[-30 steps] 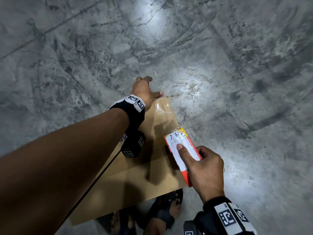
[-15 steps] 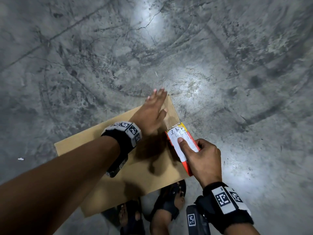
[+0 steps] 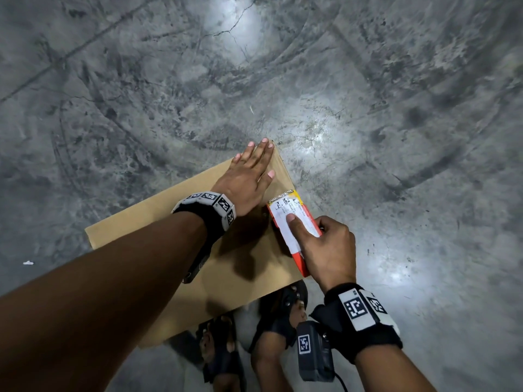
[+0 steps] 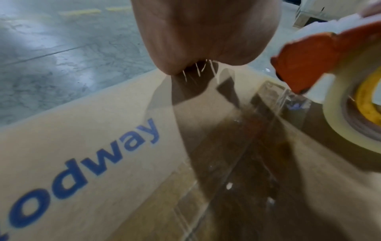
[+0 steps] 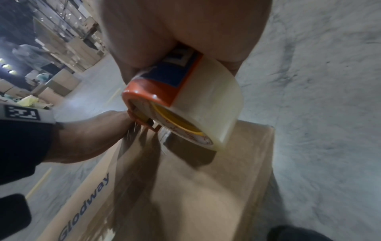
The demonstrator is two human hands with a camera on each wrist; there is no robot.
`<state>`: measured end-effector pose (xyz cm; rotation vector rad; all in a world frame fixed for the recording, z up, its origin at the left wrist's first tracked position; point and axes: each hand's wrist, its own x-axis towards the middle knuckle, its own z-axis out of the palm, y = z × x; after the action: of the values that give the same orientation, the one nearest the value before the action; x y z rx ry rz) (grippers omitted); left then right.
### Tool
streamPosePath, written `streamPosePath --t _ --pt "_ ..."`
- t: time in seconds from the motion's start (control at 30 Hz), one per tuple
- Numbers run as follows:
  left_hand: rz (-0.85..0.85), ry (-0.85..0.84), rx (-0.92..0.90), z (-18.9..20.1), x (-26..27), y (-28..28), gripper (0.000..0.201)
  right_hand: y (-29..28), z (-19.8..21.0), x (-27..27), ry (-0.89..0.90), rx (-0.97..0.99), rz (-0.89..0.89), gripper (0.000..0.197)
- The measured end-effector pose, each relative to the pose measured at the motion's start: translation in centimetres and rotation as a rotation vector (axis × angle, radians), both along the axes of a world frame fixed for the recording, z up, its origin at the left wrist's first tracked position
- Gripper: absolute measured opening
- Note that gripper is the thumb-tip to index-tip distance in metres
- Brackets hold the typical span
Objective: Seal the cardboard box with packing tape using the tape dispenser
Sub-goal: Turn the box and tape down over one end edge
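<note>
A brown cardboard box [image 3: 158, 230] with blue lettering [image 4: 86, 164] stands on the concrete floor. My left hand [image 3: 249, 176] lies flat on its top near the far corner, fingers straight. My right hand [image 3: 325, 250] grips an orange tape dispenser [image 3: 291, 222] with a white label, index finger laid along its top, at the box's right edge. The clear tape roll [image 5: 206, 104] sits just above the box top [image 5: 206, 187]. A glossy strip of tape [image 4: 237, 146] runs along the top seam.
Grey cracked concrete floor [image 3: 368, 108] surrounds the box. My feet in black sandals [image 3: 283, 306] stand at the box's near edge. Stacked cartons and another person [image 5: 31, 57] appear far off in the right wrist view.
My left hand came back from over the far edge and now lies flat on the box top. The box has turned, showing more of its left side. The dispenser stayed at the right edge.
</note>
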<state>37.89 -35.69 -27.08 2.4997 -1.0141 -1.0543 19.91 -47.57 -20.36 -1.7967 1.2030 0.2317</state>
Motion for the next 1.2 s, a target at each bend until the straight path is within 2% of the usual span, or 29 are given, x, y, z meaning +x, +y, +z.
streamPosePath --t 0.3,0.73,0.83,0.93,1.03,1.2 --pt "-0.016 -0.027 0.055 -0.2 -0.4 -0.2 0.074 0.0 1.2 -7.6 0.082 -0.028 0.031 0.051" --pt "-0.042 -0.139 0.144 -0.6 -1.8 -0.7 0.097 -0.2 0.0 -5.4 0.284 -0.009 0.046 0.061" --pt "-0.011 -0.183 0.162 -0.3 -2.7 -1.1 0.096 -0.2 0.1 -5.3 0.306 0.024 0.032 0.064" --pt "-0.057 -0.228 0.140 0.3 -5.2 -1.5 0.087 -0.2 0.1 -5.2 0.310 0.042 0.019 0.066" --pt "-0.071 -0.166 0.133 0.2 -7.8 -1.3 0.082 -0.1 0.2 -5.2 0.308 0.045 0.010 0.065" --pt "-0.031 -0.177 0.108 -0.5 -7.9 -1.2 0.079 -0.3 -0.3 -5.2 0.278 0.021 0.018 0.058"
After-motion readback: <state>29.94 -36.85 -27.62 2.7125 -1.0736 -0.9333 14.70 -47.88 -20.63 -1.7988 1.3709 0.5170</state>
